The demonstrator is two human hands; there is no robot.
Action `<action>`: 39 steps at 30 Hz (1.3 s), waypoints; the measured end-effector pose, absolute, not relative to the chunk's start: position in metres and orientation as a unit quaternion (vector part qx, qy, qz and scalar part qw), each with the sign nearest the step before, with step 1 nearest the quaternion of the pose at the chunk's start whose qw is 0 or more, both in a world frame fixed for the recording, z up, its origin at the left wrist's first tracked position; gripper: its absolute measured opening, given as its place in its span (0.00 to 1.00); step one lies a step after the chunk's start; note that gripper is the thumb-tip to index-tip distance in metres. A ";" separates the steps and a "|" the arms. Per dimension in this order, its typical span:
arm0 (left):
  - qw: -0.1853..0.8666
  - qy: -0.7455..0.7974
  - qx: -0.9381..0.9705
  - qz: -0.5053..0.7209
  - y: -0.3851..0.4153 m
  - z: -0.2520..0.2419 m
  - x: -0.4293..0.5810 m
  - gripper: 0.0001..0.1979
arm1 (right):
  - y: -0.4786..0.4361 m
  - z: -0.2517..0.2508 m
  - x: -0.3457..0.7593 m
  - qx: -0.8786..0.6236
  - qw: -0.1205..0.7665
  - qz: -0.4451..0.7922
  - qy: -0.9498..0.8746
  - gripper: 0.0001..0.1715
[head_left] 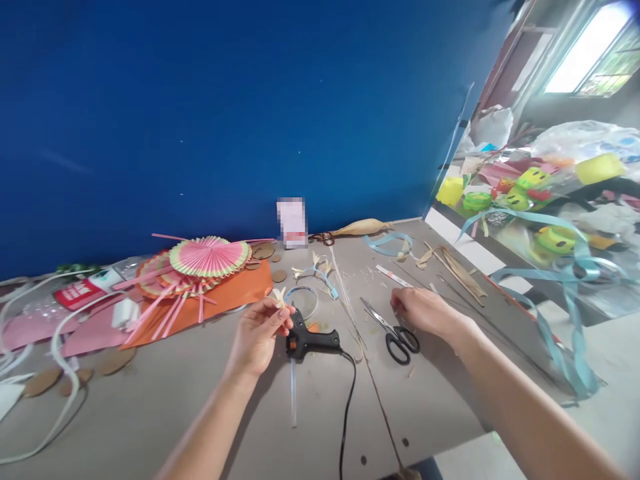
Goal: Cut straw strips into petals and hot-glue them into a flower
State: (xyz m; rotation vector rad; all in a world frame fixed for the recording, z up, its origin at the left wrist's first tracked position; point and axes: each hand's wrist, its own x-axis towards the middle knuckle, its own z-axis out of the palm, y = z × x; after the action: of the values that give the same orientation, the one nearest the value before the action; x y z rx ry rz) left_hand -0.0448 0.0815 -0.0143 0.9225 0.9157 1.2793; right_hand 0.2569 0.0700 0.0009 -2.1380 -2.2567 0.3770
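My left hand (260,333) is closed in a pinch around a small pale husk flower (279,297), held above the table left of the black glue gun (315,340). A clear glue stick (293,393) sticks out of the gun's back toward me. My right hand (417,310) rests low over the table with its fingers curled; what they hold, if anything, is hidden. Black-handled scissors (393,332) lie just left of it, and a pale strip like a ruler (393,275) lies beyond it. A blue-wrapped piece with husk flowers (320,271) lies behind the gun.
Pink and green paper fans (210,259) lie on orange paper (250,287) at the left, near white cables (60,353) and cardboard discs (117,361). Dried husks (463,277) and blue ribbon (575,313) are at the right. A blue panel (300,120) stands behind.
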 end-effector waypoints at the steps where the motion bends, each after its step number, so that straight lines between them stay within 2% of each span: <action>1: 0.615 0.397 0.400 0.552 0.082 -0.015 -0.045 0.11 | 0.071 0.004 0.254 -0.681 0.023 0.113 -0.723 0.13; 5: 0.620 0.404 0.387 0.550 0.081 -0.016 -0.042 0.12 | 0.072 0.020 0.219 -0.621 0.206 0.155 -0.740 0.13; 8: 0.620 0.404 0.378 0.556 0.082 -0.018 -0.040 0.12 | 0.070 0.025 0.175 -0.556 0.345 0.323 -0.683 0.07; 12: 0.613 0.399 0.390 0.560 0.083 -0.019 -0.040 0.11 | 0.069 0.017 0.120 -0.465 0.420 0.492 -0.604 0.06; 15: 0.604 0.400 0.396 0.563 0.083 -0.017 -0.041 0.11 | 0.072 0.010 0.097 -0.425 0.455 0.566 -0.541 0.07; 18: 0.606 0.397 0.380 0.575 0.083 -0.014 -0.043 0.12 | 0.075 0.003 0.093 -0.413 0.510 0.564 -0.501 0.08; 23: 0.623 0.397 0.329 0.588 0.086 -0.014 -0.046 0.13 | 0.085 -0.006 0.117 -0.459 0.615 0.440 -0.465 0.11; 29: 0.635 0.409 0.320 0.572 0.087 -0.016 -0.045 0.13 | 0.107 -0.010 0.152 -0.533 0.592 0.364 -0.482 0.10; 36: 0.634 0.404 0.339 0.566 0.088 -0.017 -0.044 0.11 | 0.114 -0.022 0.164 -0.617 0.394 0.260 -0.630 0.08; 39: 0.635 0.401 0.335 0.570 0.088 -0.017 -0.045 0.12 | 0.110 -0.026 0.162 -0.629 0.341 0.235 -0.658 0.07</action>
State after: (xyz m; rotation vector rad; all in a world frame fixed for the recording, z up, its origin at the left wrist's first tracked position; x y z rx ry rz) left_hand -0.0448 0.0881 -0.0173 0.7646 0.9166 1.3017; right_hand 0.1617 0.1104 -0.0256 -1.6352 -1.7132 0.6111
